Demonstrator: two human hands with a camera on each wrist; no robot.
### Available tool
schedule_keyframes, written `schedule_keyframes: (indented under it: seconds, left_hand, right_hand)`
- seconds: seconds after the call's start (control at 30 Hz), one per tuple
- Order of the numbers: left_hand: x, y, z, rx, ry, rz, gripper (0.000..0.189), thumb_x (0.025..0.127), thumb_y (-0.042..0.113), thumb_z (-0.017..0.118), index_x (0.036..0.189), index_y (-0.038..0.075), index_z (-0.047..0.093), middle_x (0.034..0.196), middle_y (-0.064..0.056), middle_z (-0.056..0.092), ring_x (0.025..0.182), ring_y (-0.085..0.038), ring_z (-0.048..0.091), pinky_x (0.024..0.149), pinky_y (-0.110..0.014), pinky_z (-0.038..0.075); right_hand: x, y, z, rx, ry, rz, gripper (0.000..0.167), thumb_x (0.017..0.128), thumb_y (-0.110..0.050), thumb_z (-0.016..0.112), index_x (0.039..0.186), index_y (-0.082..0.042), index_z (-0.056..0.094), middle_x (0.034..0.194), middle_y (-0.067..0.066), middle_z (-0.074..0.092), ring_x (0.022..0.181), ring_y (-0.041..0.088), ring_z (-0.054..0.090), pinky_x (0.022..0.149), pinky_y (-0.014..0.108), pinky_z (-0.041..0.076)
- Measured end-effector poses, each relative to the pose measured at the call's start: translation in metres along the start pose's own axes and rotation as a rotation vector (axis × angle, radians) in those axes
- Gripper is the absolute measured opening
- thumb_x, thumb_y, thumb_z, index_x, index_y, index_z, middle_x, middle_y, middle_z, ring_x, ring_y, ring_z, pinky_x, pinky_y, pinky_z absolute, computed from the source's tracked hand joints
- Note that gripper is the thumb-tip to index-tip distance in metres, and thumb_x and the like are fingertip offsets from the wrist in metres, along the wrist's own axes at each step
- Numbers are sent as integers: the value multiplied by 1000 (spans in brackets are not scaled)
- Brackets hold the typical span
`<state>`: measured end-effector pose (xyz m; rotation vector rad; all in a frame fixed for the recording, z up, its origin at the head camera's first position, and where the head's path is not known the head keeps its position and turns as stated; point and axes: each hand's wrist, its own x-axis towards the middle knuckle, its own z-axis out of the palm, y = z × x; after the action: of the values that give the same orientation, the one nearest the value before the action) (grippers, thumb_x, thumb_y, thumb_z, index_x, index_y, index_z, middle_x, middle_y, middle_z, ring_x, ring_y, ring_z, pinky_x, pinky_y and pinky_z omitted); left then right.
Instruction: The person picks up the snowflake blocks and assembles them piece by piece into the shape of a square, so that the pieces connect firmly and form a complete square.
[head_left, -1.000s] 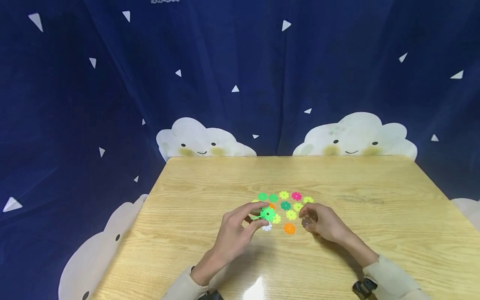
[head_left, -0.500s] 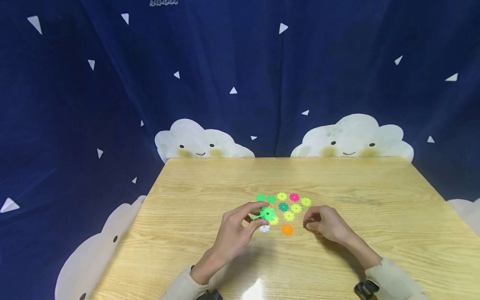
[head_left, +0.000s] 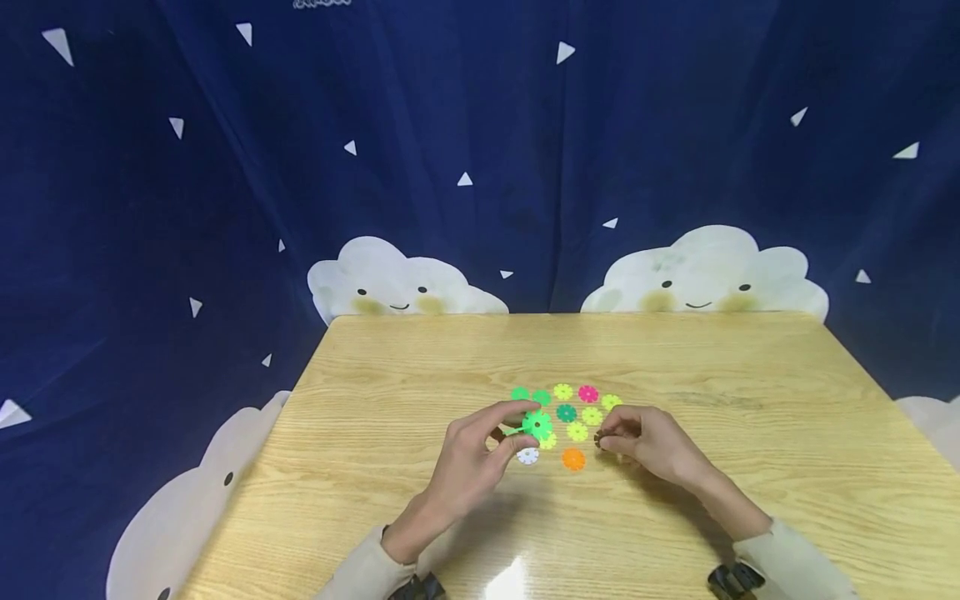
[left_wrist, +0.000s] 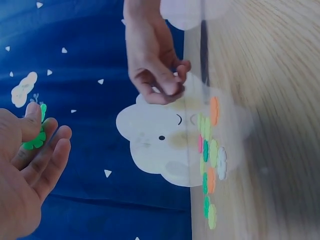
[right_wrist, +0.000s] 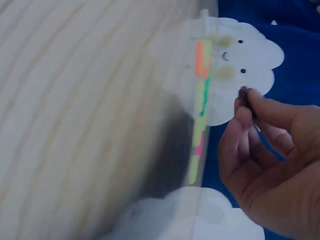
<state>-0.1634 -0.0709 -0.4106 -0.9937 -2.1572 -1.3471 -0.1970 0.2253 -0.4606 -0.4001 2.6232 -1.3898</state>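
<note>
Between the thumb and fingers of my left hand is a bright green notched plastic disc, held off the table. A second green piece seems slotted into it at an angle. My right hand, to the right of the loose discs, pinches a small dark brown disc between thumb and index finger. Most of that brown disc is hidden by the fingertips. Between and behind the hands lie an orange disc, a white disc, a dark green disc and several yellow ones.
A pink disc and two green discs lie at the back of the group. The wooden table ends at a dark blue curtain printed with clouds and triangles.
My right hand first drew slightly away and its disc turned out of sight; now it is back toward the left, with the disc's edge showing. The left hand stays nearly still.
</note>
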Motion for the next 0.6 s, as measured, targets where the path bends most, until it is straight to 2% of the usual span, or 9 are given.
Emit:
schedule_keyframes:
  seconds: [0.17, 0.4, 0.6]
  left_hand:
    - [1, 0, -1, 10, -5, -1, 39, 87, 10, 82, 124, 10, 72, 109, -2, 78, 93, -15, 74, 72, -19, 58]
    - [2, 0, -1, 2, -7, 7, 38, 87, 9, 81, 124, 7, 71, 110, -4, 78, 93, -15, 74, 70, -26, 61]
    - [1, 1, -2, 4, -5, -7, 38, 87, 10, 82, 124, 9, 72, 109, -2, 78, 92, -15, 74, 71, -21, 59]
  right_hand:
    - [-3, -18, 0, 84, -19, -32, 9, 100, -17, 71, 101, -9, 73, 89, 18, 68, 67, 23, 62, 57, 33, 56]
    - [-8, -39, -2, 145, 7, -155, 11, 104, -17, 65, 103, -9, 72, 86, 8, 68, 70, 33, 65, 63, 35, 58]
    - [-12, -52, -4, 194, 18, -239, 14, 106, -12, 59, 109, -6, 71, 95, 7, 73, 70, 31, 66, 63, 32, 58]
